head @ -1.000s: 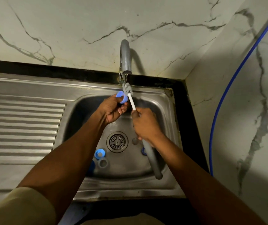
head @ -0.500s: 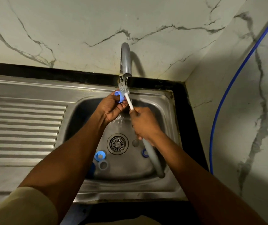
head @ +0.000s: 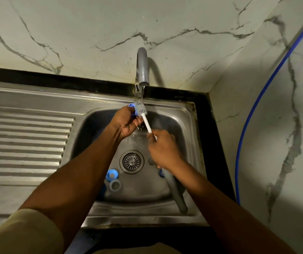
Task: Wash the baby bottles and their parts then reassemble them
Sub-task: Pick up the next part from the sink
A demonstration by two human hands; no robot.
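Under 1 curved steel tap (head: pixel 142 67), the left hand (head: pixel 126 122) pinches 1 blue plastic bottle ring (head: pixel 131 106). The right hand (head: pixel 163 152) grips 1 white-shafted, grey-bristled bottle brush (head: pixel 147 123), its head against that ring. In the steel sink (head: pixel 165 105) lie 1 blue collar (head: pixel 112 174) touching 1 grey ring (head: pixel 115 186), and 1 half-hidden blue piece (head: pixel 161 173).

Blue and grey parts are set against steel and veined marble.

The pale marble wall (head: pixel 92 33) is crossed by dark grey veins and is bordered below by a black counter strip (head: pixel 55 79). The sink (head: pixel 110 99) is seen in plain silver steel, its drainboard (head: pixel 24 142) marked with parallel ridges. Grey bristles, a white stem and a grey handle are shown on the brush (head: pixel 146 122), with a blue ring (head: pixel 132 107) beside its head. A second blue ring (head: pixel 112 174) and a grey ring (head: pixel 115 185) are seen in the basin. A blue hose (head: pixel 253 110) and a khaki sleeve (head: pixel 24 233) are also shown.
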